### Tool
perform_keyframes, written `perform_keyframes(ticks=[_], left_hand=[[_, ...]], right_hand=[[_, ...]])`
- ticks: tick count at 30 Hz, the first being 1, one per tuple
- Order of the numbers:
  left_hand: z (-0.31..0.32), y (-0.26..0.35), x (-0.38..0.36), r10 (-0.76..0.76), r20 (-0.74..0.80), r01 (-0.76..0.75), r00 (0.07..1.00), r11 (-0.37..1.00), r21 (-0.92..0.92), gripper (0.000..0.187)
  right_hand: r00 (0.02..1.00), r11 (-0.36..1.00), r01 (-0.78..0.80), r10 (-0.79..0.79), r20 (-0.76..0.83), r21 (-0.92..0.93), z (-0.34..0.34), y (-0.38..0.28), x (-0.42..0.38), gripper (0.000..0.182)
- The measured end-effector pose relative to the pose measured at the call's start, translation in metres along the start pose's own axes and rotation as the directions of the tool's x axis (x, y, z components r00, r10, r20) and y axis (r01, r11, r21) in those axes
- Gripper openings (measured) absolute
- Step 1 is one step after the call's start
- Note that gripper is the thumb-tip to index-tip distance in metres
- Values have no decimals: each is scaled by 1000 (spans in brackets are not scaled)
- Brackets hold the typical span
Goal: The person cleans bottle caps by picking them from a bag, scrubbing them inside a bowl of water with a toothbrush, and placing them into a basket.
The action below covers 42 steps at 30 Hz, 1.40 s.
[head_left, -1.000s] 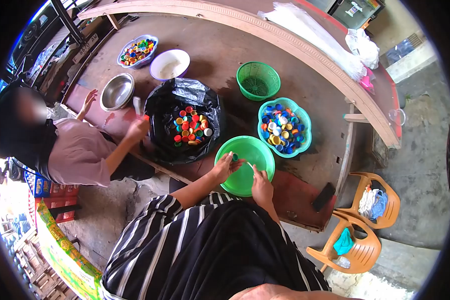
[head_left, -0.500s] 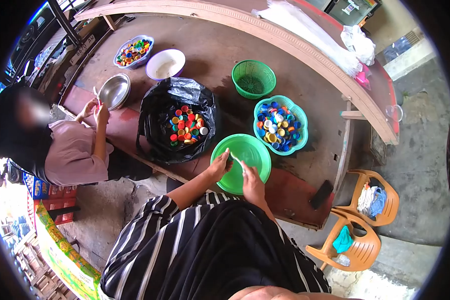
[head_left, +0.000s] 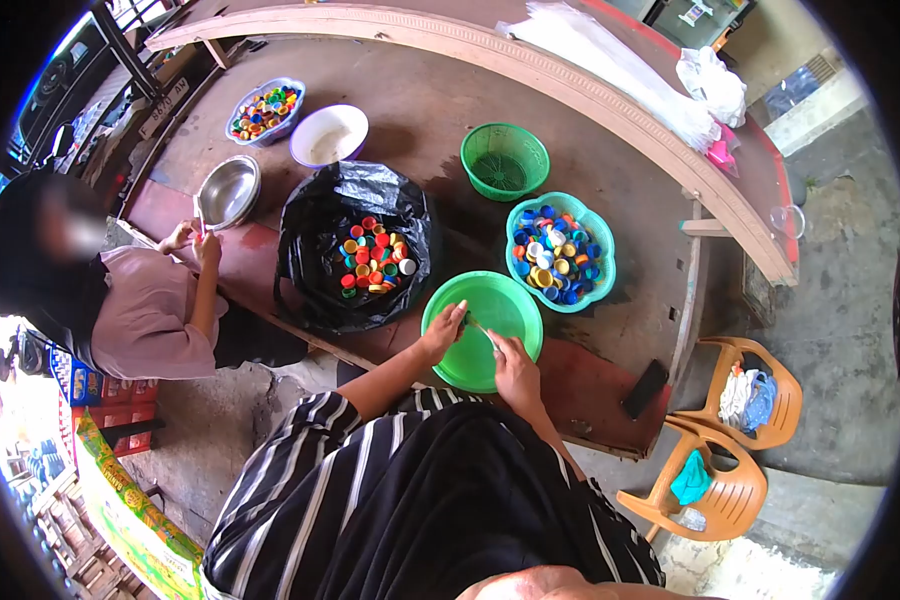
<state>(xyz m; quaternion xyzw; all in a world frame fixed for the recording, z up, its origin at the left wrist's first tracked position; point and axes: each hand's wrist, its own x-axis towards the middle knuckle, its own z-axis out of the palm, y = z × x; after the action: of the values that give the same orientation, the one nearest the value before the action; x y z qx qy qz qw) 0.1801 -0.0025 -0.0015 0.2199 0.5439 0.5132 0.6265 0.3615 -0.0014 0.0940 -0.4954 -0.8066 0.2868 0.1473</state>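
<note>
Over the left part of a green basin (head_left: 515, 300), my left hand (head_left: 442, 330) is closed on a small dark object that I cannot make out. My right hand (head_left: 515, 368) grips a thin tool (head_left: 485, 332) with a metal-like shaft, its far end close to my left fingers. Left of the basin, a black plastic bag (head_left: 305, 235) lies open with colourful bottle caps (head_left: 375, 255) in it. Right behind the basin stands a turquoise basket (head_left: 604, 235) of mostly blue, white and yellow caps. Farther back is a green mesh basket (head_left: 505, 160) with no caps visible.
At the left a person (head_left: 155, 300) works with both hands near a metal bowl (head_left: 228, 192). A white bowl (head_left: 330, 135) and a basin of caps (head_left: 265, 112) stand farther back. A dark phone-like object (head_left: 645, 390) lies at the right edge, near orange chairs (head_left: 730, 495).
The tool's angle between my hands has shifted, and my right hand has moved slightly right. The co-worker's hands are a little lower. The whole view has shifted slightly.
</note>
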Motion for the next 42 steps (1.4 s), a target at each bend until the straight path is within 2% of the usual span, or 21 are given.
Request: perform_keyframes(ticks=[3, 6, 9, 10, 12, 14, 17, 19, 21, 22, 25, 28, 29, 30, 31, 32, 34, 37, 38, 41, 42], left_hand=[[-5, -13, 4, 38, -42, -34, 998, 995, 97, 35], [-11, -11, 4, -4, -67, 5, 998, 1000, 26, 33], [-9, -14, 8, -4, -94, 3, 996, 1000, -7, 33], [-7, -14, 9, 11, -101, -9, 995, 1000, 20, 33], [-8, -14, 9, 19, -97, -14, 995, 998, 58, 32], [-10, -14, 11, -45, -87, 42, 995, 999, -29, 31], [-10, -18, 16, -117, -86, 106, 989, 988, -116, 32], [-11, -18, 17, -159, -96, 143, 983, 977, -156, 33], [-11, -15, 15, -173, 7, 172, 985, 974, -149, 34], [-11, -14, 14, -183, 59, 189, 981, 971, -143, 34], [-9, -8, 14, -91, 65, 91, 994, 996, 6, 35], [-6, 2, 14, 40, -40, -32, 998, 981, 190, 29], [-8, 2, 14, 191, -4, -172, 982, 895, 411, 25], [-11, 3, 13, 328, 63, -298, 943, 741, 601, 23], [-12, 3, 13, 442, 155, -398, 884, 533, 747, 21], [-9, 5, 11, 468, 207, -435, 859, 456, 776, 21], [-4, 6, 9, 504, 312, -496, 805, 284, 821, 24], [-8, -7, 16, 273, 360, -383, 892, 35, 923, 27], [-8, -7, 17, 236, 343, -370, 909, 79, 926, 29], [0, -6, 22, 384, 251, -395, 889, 362, 844, 28], [-1, -11, 30, 430, 208, -406, 879, 443, 799, 26]], right_hand=[[999, 999, -26, 26, 28, -19, -6, -1, 8, 35], [995, 988, 90, -95, -37, -128, 6, 5, 18, 37], [993, 984, 117, -120, -11, -135, 6, 1, 22, 36], [994, 989, 105, -108, -27, -102, 6, 5, 22, 36], [999, 982, 34, -39, -24, -188, 4, 14, 22, 34], [1000, 936, -20, 12, -25, -351, 9, 24, 20, 34], [996, 949, -50, 69, 52, -313, 11, 21, 17, 33], [999, 985, -27, 31, 16, -170, 5, 9, 13, 35], [1000, 996, 19, -19, -3, -92, 0, -6, 10, 36], [1000, 992, 10, -10, 1, -125, 2, -9, 8, 37], [999, 992, -39, 41, 14, -123, 10, -7, 1, 38], [999, 993, 23, -18, 42, -113, -5, -8, -2, 39], [1000, 986, -7, 11, 23, -164, -4, -2, -1, 40], [999, 976, -34, 36, 3, -216, 0, 9, 2, 40], [998, 961, -57, 55, -16, -270, 5, 19, 7, 41], [998, 937, -60, 46, -49, -345, 10, 25, 9, 38], [1000, 932, -9, 1, -24, -362, 17, 32, 11, 39], [1000, 929, 0, -3, -7, -371, 20, 30, 12, 38], [1000, 928, 2, 0, 4, -373, 18, 25, 11, 37], [995, 961, -70, 88, 55, -269, 5, 9, 6, 41], [996, 973, -86, 92, 17, -213, 1, 4, 5, 41]])
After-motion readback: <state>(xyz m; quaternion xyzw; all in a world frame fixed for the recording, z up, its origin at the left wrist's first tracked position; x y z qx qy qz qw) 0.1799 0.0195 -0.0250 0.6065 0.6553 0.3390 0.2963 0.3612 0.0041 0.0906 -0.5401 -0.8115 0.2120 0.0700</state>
